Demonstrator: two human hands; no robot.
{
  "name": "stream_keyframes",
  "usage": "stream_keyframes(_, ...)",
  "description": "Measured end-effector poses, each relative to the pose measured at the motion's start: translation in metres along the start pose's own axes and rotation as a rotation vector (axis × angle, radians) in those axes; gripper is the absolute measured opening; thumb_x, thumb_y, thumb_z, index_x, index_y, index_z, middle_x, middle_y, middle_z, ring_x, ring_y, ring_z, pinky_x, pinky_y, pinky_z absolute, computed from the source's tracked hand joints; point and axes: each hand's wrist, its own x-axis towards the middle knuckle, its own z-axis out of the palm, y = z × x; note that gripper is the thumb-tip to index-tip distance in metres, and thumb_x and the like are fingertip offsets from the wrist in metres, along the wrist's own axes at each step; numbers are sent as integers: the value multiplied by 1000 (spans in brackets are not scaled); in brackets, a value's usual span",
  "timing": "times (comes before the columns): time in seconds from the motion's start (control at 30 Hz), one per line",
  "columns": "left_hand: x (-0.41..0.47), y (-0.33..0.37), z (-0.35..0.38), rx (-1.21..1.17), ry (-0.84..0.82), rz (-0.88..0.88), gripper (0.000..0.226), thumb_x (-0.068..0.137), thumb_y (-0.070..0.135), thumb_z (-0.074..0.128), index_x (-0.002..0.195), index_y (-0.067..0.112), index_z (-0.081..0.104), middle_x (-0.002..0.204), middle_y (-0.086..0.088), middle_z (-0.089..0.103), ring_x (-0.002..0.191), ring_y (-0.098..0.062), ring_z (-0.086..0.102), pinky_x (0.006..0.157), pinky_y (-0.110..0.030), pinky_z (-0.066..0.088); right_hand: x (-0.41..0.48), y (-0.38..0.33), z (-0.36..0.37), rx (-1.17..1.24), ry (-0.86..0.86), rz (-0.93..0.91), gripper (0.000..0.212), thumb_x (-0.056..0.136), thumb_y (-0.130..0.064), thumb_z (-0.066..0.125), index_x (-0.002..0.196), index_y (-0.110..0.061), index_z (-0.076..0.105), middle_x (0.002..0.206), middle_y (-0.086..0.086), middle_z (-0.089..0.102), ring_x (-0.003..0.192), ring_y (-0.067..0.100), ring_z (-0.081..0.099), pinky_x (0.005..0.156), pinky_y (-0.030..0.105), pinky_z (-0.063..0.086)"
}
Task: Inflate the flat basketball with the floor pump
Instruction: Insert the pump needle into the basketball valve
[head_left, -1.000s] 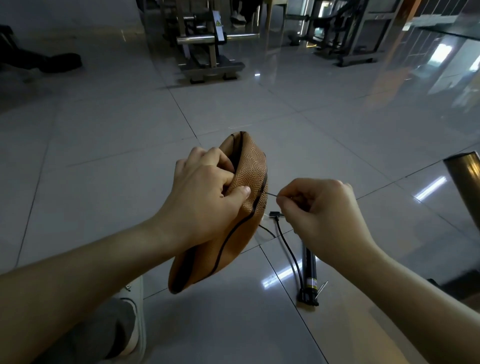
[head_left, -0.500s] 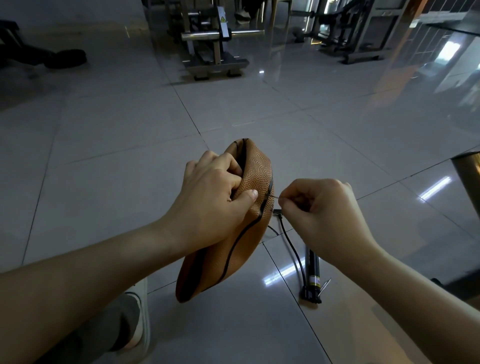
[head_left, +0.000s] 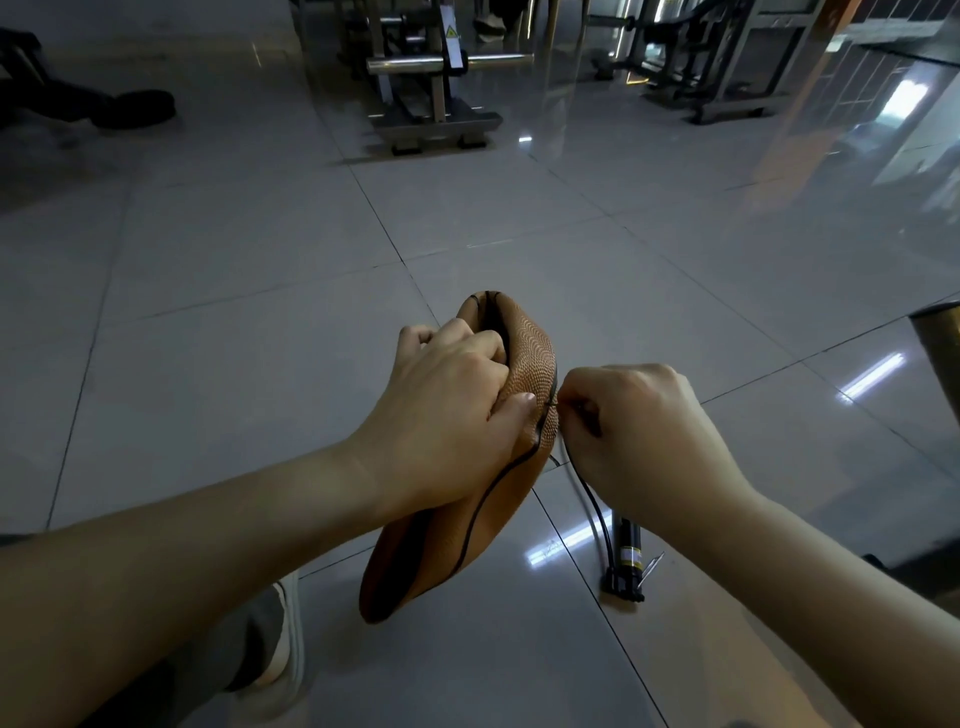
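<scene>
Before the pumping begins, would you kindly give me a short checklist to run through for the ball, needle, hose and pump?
1. Left hand grips the basketball steadily: ok.
2. Right hand pinches the needle against the ball's side: ok.
3. Needle fully seated in the valve: cannot tell, the fingertips hide the spot.
4. Hose unkinked on its visible stretch: ok.
5. Pump stood upright for pumping: not ok, it appears to lie on the floor.
</scene>
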Motion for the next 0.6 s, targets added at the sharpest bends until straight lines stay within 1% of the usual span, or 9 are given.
stream_keyframes(0.1,-2,1,2,-30,-15,-9,38,94,46,36,64,27,48,95,9,55,99,-10,43,97,-32,21,0,0,4,-15,-41,-27,19,79,-12,44,60,-13,47,50,-2,40,43,20,40,41,39,42)
stream_keyframes(0.17,-3,2,5,-31,-18,-6,39,95,45,36,66,24,51,94,9,55,99,-10,43,100,-34,21,-2,0,6,-13,-69,-28,19,79,-13,42,60,-13,47,51,-3,39,42,20,40,42,40,42)
stream_keyframes(0.23,-5,4,7,-34,-6,3,38,95,44,38,66,24,50,91,9,55,98,-10,44,101,-35,22,-2,0,9,-4,-80,-6,19,77,-14,41,60,-12,50,50,-2,40,42,20,40,41,39,41)
stream_keyframes(0.33,-10,6,10,-47,41,17,36,96,40,42,63,27,46,85,9,53,92,-9,42,98,-35,24,-5,-2,13,43,-82,77,17,74,-13,44,60,-10,54,48,1,44,44,22,43,41,37,40)
stream_keyframes(0.4,-13,9,12,-72,65,25,36,96,38,44,62,28,43,80,10,50,88,-9,40,95,-34,25,-5,-3,14,49,-103,95,17,74,-14,45,60,-11,53,48,2,43,44,24,43,41,38,40)
stream_keyframes(0.47,-15,11,14,-94,77,34,36,97,34,46,62,30,41,78,11,46,86,-11,40,94,-36,27,-6,-4,14,5,-154,67,15,75,-14,45,60,-12,50,49,0,39,45,23,41,42,35,37)
stream_keyframes(0.53,-17,11,16,-99,82,38,35,97,30,48,62,29,43,76,11,44,85,-12,42,93,-39,31,-6,-8,13,-38,-217,3,11,73,-9,47,63,-13,48,51,-4,35,45,22,39,43,30,31)
stream_keyframes(0.6,-19,10,17,-122,70,31,36,96,27,48,61,28,44,75,12,43,84,-13,43,91,-39,31,-7,-10,14,-25,-234,-68,10,70,-9,45,62,-15,46,52,-6,31,44,21,38,42,29,30)
